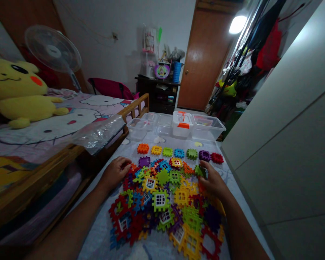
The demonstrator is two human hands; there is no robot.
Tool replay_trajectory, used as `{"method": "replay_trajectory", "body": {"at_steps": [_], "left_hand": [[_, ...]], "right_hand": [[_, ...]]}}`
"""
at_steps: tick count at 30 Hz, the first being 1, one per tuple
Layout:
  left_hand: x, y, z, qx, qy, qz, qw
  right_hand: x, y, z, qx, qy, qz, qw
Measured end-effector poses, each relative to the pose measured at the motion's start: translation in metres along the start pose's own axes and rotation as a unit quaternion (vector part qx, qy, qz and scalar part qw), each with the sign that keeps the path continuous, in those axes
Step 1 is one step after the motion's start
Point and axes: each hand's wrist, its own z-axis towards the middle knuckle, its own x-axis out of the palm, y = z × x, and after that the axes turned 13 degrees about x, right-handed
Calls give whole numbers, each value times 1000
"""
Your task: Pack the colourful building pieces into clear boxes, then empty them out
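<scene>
Across the middle of the cloth-covered surface spreads a loose pile of coloured square interlocking building pieces [160, 199], several with white window inserts. My left hand [117, 174] rests at the pile's left edge, fingers loosely curled and a little apart, beside red and orange pieces; I see nothing in it. On the right side, my right hand [213, 177] has thumb and fingers around a green building piece [198, 171], which they partly cover. Beyond the pile runs a row of small block shapes, from an orange one [143, 148] at left to a red one [217, 157] at right.
Clear plastic boxes [137, 134] line the far end, among them one with a white lid and orange latch [183, 124]. To the left, a wooden bed rail [135, 108] borders a bed with a yellow plush toy [21, 94]. A pale cabinet [284, 144] stands right.
</scene>
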Motion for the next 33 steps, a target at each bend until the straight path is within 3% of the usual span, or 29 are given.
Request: {"method": "replay_trajectory", "body": {"at_steps": [11,18,25,33], "left_hand": [[2,4,0,-1,-2,2,1000],[1,4,-1,-3,8,-2,1000],[-2,-2,0,-1,5,-6,1000],[-2,-2,0,-6,-4,-8,1000]], "right_hand": [[0,-4,4,37,7,-34,999],[12,-5,7,19,-46,-53,997],[-11,6,5,-17,-88,-50,995],[-24,30,58,-33,-85,-142,986]]}}
